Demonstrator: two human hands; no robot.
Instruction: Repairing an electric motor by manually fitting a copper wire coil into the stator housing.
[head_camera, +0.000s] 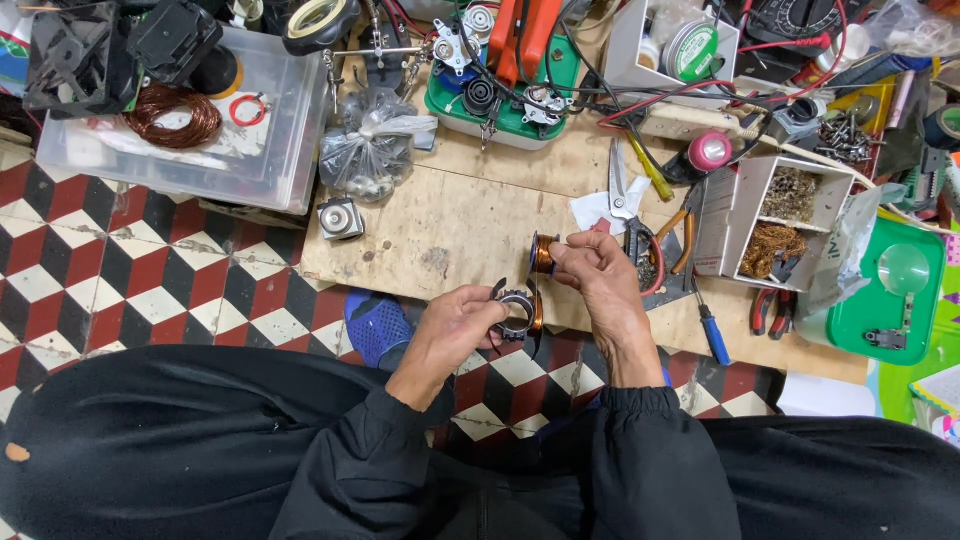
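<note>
The spool (543, 252) carries shiny copper wire, and the ring part (520, 312) looks like dull grey metal with copper windings. The surface (450, 225) is rough, matt, stained plywood. The storage box (255, 165) is clear plastic.

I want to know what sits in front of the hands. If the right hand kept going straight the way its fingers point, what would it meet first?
The right hand points up and left, already pinching a small spool of copper wire. Beyond that lies bare wooden board, then probably the knotted plastic bag; depth is unclear.

We see bare board (450, 225) ahead of our hands; scissors (622, 190) and pliers (672, 240) crowd the right, a plastic bag (370, 150) the left.
</note>
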